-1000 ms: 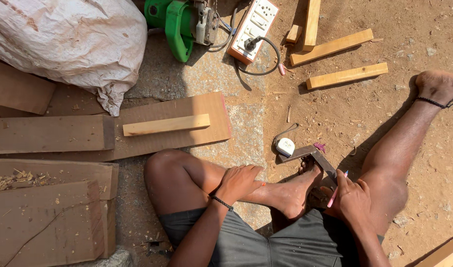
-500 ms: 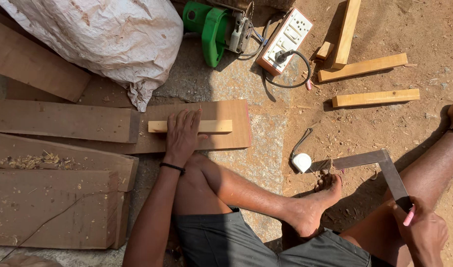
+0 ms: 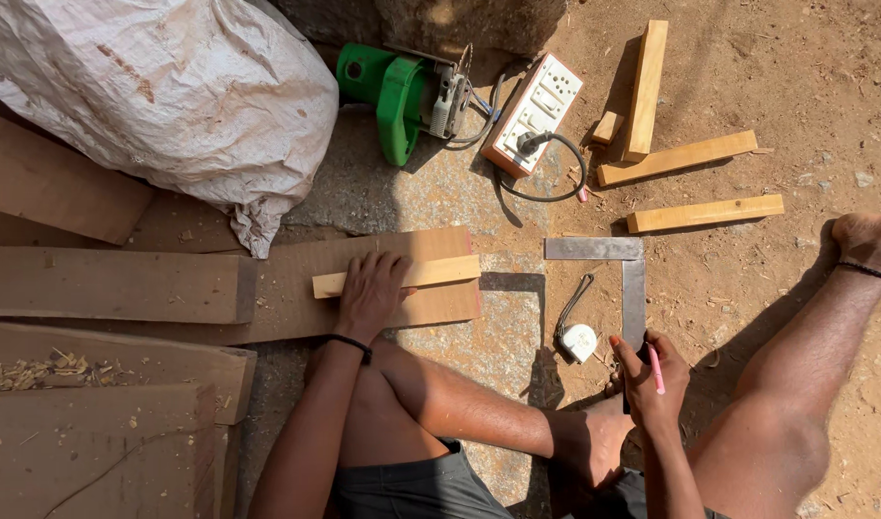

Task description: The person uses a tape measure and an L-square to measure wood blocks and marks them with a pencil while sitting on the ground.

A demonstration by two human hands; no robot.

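Wood strip [image 3: 440, 272], short and pale, lies lengthwise on a wider brown board [image 3: 296, 303] near the middle of the view, and the left hand [image 3: 371, 293] presses flat on its left half, fingers spread and open over it rather than wrapped around it. A dark band sits on that wrist. At about four o'clock from the strip, the right hand [image 3: 652, 383] has its fingers closed on a pink pencil [image 3: 656, 369] and on the lower end of a steel try square [image 3: 632, 288], whose long arm runs up toward twelve o'clock and whose short arm turns off toward nine o'clock on the dirt floor. A small white tape measure [image 3: 580, 341] with a dark strap lies just beside the square, at its nine o'clock. At twelve o'clock from the strip sit a green power tool [image 3: 392, 91] and a white socket board [image 3: 534, 115] with a black cable. Three more pale wood strips [image 3: 690, 159] lie at two o'clock. A white woven sack [image 3: 161, 91] fills ten o'clock, and stacked brown planks [image 3: 104, 384] lie at eight o'clock
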